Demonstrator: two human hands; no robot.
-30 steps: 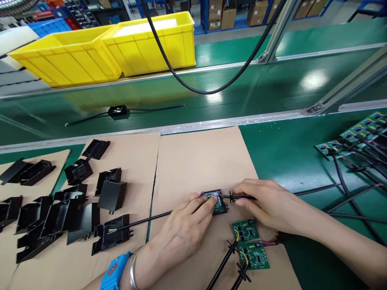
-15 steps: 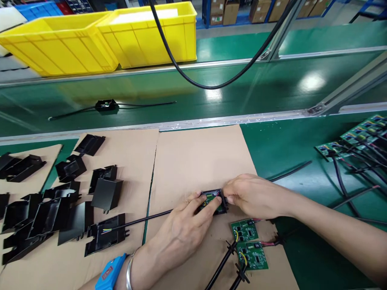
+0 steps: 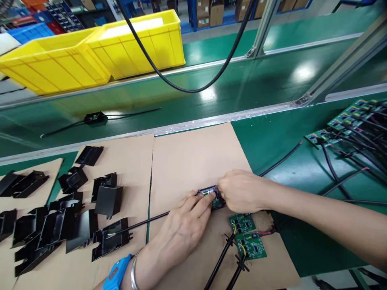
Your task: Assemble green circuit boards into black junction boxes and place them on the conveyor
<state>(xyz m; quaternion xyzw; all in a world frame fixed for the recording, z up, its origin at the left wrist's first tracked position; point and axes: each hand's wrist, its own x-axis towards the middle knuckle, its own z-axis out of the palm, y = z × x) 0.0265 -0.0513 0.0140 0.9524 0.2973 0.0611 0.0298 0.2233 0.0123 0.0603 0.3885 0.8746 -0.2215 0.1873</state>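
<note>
A small black housing [image 3: 211, 196] with a green circuit board inside lies on the brown cardboard sheet [image 3: 193, 161]. My left hand [image 3: 184, 225] presses its fingertips on the housing's left side. My right hand [image 3: 240, 191] closes on the housing's right end, where a black cable [image 3: 281, 160] leaves it. Another thin black cable [image 3: 145, 220] runs left from under my left hand. My left wrist carries a blue strap [image 3: 116, 273] and a metal bangle.
Two loose green boards [image 3: 246, 234] with black cables lie just below my hands. Several black plastic housings [image 3: 63, 213] are spread at left. More wired boards [image 3: 350, 129] are piled at right. A conveyor belt [image 3: 181, 96] carries one black unit [image 3: 95, 118]; yellow bins [image 3: 90, 50] stand behind it.
My right hand has slid left along the cable and now closes on the housing's right end. The cable's far part swung up and back. The black unit on the belt drifted left.
</note>
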